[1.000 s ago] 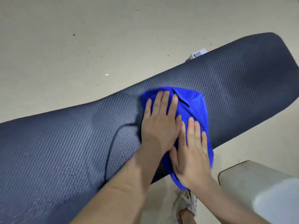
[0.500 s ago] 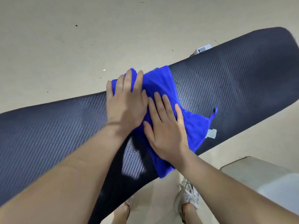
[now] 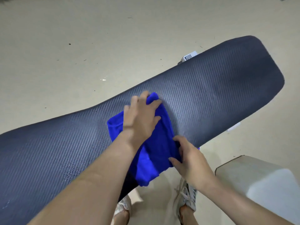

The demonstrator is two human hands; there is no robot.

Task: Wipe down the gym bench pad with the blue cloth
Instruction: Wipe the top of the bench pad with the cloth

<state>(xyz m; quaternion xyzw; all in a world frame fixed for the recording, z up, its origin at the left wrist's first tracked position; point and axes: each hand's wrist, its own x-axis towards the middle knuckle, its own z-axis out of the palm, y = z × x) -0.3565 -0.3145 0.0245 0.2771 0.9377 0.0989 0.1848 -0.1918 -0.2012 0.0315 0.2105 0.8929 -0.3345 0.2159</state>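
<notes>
The dark ribbed bench pad [image 3: 219,88] runs from lower left to upper right across the head view. The blue cloth [image 3: 155,153] lies bunched across its middle and hangs over the near edge. My left hand [image 3: 141,120] sits on the far part of the cloth, its fingers curled round a raised fold. At the near edge of the pad my right hand [image 3: 190,159] pinches the cloth with curled fingers. A patch of wet droplets [image 3: 73,171] shows on the pad to the left.
Beige floor [image 3: 81,54] surrounds the bench. A grey block [image 3: 259,181] stands at the lower right, beside my feet in light sneakers [image 3: 186,198]. A small white label with a code [image 3: 189,57] peeks out behind the pad's far edge.
Both hands lay flat on the cloth and slid it to the far edge; now they have come back towards me and their fingers have curled to gather the cloth, which hangs over the near edge.
</notes>
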